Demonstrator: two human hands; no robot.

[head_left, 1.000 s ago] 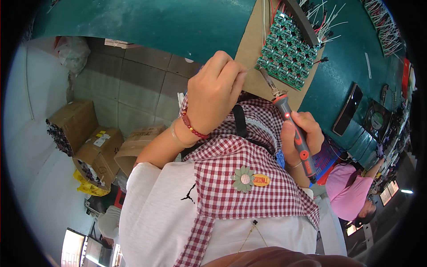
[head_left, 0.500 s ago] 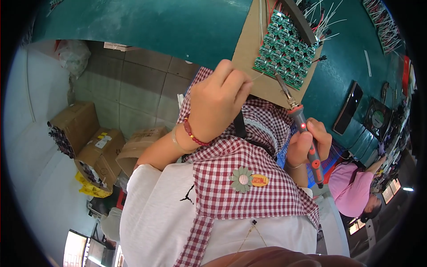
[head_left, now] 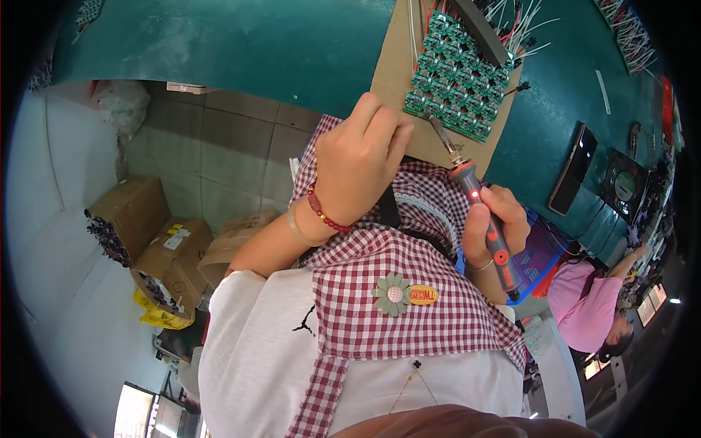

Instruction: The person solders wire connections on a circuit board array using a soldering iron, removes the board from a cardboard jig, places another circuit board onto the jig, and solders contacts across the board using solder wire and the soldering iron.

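Observation:
My left hand (head_left: 358, 168) is curled shut at the near edge of a brown cardboard sheet (head_left: 391, 80); whether anything is between its fingers is hidden. A red bead bracelet circles that wrist. My right hand (head_left: 496, 226) grips a grey and red soldering iron (head_left: 485, 212) with a small red light lit on its handle. The iron's tip points up at the lower left edge of a green panel of small circuit boards (head_left: 456, 73) lying on the cardboard. Wired leads stick out at the panel's far side.
The green worktable (head_left: 241, 44) spans the top. A black phone (head_left: 573, 171) and a small fan (head_left: 624, 186) lie to the right. Cardboard boxes (head_left: 146, 233) stand on the tiled floor at left. Another person in a pink top (head_left: 584, 306) sits at right.
My left hand has sunk slightly toward me. The right hand shifted a little right with the iron, then came back; the tip stays by the panel's lower edge.

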